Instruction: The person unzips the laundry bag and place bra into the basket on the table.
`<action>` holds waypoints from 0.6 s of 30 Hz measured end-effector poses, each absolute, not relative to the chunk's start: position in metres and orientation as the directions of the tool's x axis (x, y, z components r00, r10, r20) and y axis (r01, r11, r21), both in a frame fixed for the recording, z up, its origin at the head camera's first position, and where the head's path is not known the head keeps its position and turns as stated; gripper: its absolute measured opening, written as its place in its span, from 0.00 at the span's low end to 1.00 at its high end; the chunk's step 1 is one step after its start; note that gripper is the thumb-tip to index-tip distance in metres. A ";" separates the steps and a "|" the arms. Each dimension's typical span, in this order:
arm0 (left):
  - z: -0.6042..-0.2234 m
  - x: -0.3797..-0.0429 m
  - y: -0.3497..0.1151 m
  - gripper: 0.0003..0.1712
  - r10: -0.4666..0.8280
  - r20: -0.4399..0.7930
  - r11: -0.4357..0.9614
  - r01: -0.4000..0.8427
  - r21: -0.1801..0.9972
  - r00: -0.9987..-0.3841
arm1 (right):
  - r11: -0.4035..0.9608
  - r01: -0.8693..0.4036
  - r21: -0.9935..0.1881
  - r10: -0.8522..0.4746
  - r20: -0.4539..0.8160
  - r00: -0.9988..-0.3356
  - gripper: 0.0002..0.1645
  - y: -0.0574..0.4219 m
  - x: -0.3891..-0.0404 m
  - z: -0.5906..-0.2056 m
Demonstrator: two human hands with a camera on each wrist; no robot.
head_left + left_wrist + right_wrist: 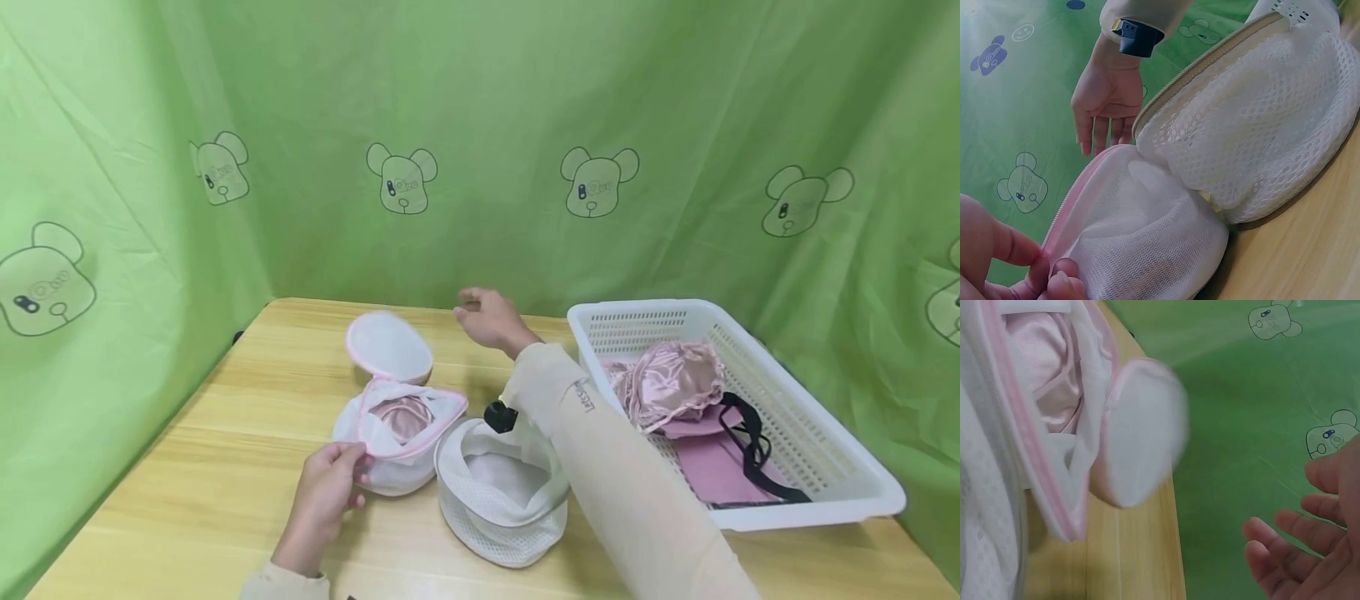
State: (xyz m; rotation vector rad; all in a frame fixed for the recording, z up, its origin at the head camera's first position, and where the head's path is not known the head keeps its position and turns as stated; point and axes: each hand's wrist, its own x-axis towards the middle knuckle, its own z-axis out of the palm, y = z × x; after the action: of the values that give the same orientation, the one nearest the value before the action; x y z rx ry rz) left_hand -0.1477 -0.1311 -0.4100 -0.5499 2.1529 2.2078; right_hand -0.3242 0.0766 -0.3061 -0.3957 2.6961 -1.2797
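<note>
My left hand [324,497] pinches the pink zipper edge of a white mesh laundry bag [1141,231], thumb against fingers. The bag's round lid [392,347] is folded back towards the far side of the table. Inside the opening shows a pink satin garment [405,417], partly covered by the mesh. Beyond the bags, my right hand [491,318] is held out with its fingers loosely extended, holding nothing. A second mesh bag [502,521], white with a beige zipper, stands open beside the first one and touches or nearly touches it.
A white perforated plastic basket [817,521] stands on the right of the wooden table [202,492]. In it lie a pink satin bra [678,383], flat pink fabric [723,467] and a black strap [753,450]. A green curtain [480,83] hangs behind the table.
</note>
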 end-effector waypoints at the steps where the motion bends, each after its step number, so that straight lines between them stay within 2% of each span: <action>1: -0.410 -0.148 -0.131 0.13 -0.236 -0.254 -0.054 -0.249 0.967 -0.938 | 0.606 -0.182 -0.774 -0.296 -0.007 -0.955 0.29 0.077 -0.323 -0.307; 18: -0.411 -0.148 -0.131 0.14 -0.259 -0.249 -0.038 -0.248 0.968 -0.933 | 0.678 -0.353 -0.645 -0.418 0.058 -0.907 0.23 0.067 -0.313 -0.326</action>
State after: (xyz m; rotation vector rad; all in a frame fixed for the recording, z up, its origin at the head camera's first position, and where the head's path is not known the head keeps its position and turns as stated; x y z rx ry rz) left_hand -0.1481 -0.1312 -0.4110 -0.5758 2.1846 2.1947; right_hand -0.3127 0.0668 -0.3263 -0.6430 2.7906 -1.0423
